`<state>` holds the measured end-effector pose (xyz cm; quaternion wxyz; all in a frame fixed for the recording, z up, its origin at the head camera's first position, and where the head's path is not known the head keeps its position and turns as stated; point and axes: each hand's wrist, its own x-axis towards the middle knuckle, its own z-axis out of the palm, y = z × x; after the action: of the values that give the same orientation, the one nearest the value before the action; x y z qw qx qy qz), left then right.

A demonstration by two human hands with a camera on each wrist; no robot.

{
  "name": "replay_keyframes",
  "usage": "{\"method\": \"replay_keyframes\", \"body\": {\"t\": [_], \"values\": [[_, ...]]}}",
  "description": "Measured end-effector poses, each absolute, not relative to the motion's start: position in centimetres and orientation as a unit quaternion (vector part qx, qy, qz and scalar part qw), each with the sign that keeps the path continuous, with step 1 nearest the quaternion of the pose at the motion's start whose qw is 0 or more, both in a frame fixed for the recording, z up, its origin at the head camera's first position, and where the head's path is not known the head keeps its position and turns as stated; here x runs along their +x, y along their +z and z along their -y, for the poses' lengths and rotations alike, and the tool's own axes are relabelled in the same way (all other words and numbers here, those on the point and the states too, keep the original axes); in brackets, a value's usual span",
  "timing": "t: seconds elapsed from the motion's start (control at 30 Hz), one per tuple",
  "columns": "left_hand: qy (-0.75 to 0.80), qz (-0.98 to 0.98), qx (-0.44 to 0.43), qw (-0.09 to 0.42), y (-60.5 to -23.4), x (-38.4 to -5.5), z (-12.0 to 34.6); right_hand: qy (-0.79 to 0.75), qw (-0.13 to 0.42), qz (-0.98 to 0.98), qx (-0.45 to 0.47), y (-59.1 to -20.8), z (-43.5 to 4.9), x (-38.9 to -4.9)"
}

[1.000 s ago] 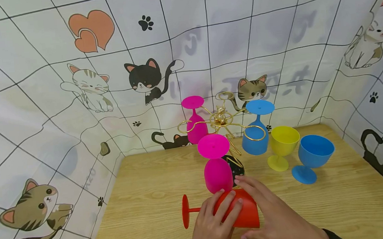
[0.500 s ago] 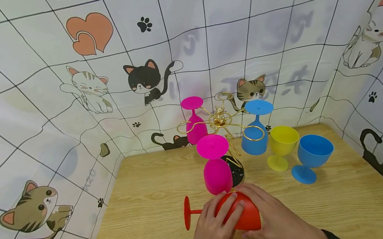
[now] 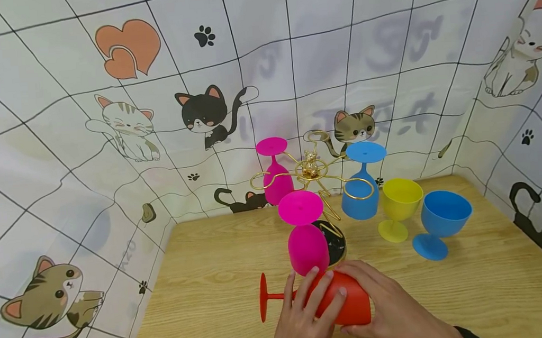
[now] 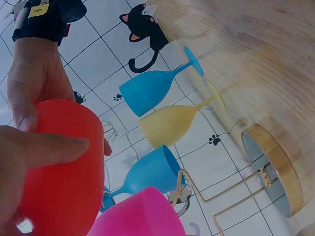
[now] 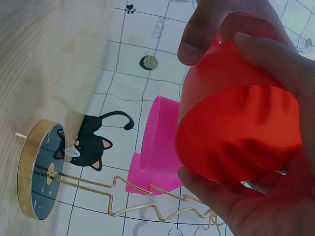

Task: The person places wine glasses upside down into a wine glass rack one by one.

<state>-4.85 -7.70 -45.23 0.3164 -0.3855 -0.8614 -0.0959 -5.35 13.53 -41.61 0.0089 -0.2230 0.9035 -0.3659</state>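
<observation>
A red plastic goblet (image 3: pixel 358 303) lies sideways in both hands, its foot to the left and its mouth to the right. My left hand (image 3: pixel 304 317) grips the bowl near the stem, fingers spread over the top. Around the rim end, my right hand (image 3: pixel 394 308) holds the bowl, its thumb below. The right wrist view looks into the hollow bowl (image 5: pixel 241 132), where finger shadows show through the wall. Just beyond it, a pink goblet (image 3: pixel 308 251) hangs upside down from a gold wire rack (image 3: pixel 311 171) with a round black base (image 3: pixel 335 243).
Another pink goblet (image 3: pixel 278 187) and a blue goblet (image 3: pixel 360 199) hang upside down on the rack's other arms. To the right, a yellow goblet (image 3: pixel 401 204) and a second blue goblet (image 3: pixel 447 216) stand upright on the wooden table (image 3: pixel 203 280). Cat-patterned cloth (image 3: pixel 272 57) surrounds the table.
My right hand, held wide around the goblet's rim end a second ago, has closed in and grips it. The left fingers have spread slightly; the goblet stays nearly in place.
</observation>
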Motion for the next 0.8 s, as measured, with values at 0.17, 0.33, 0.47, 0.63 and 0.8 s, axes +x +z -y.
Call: {"method": "replay_keyframes", "body": {"t": [0.17,0.33,0.47,0.63,0.8], "values": [[-0.095,0.853,-0.400,0.323,-45.4,-4.4,8.0,-0.395,-0.007,-0.895,-0.206,-41.5,-13.3,-5.2],[-0.113,0.808,-0.408,0.410,-46.2,-5.0,8.2,-0.425,-0.035,-0.887,-0.175,-41.3,-13.1,-4.9],[-0.144,0.755,-0.416,0.486,-46.3,-5.5,8.1,-0.449,-0.072,-0.878,-0.151,-41.2,-13.2,-4.6],[-0.253,0.701,-0.429,0.511,-45.0,-5.5,7.9,-0.468,-0.137,-0.859,-0.153,-41.3,-13.3,-4.5],[-0.451,0.652,-0.415,0.446,-44.8,-5.2,7.4,-0.523,-0.142,-0.829,-0.138,-41.2,-13.3,-4.2]]}}
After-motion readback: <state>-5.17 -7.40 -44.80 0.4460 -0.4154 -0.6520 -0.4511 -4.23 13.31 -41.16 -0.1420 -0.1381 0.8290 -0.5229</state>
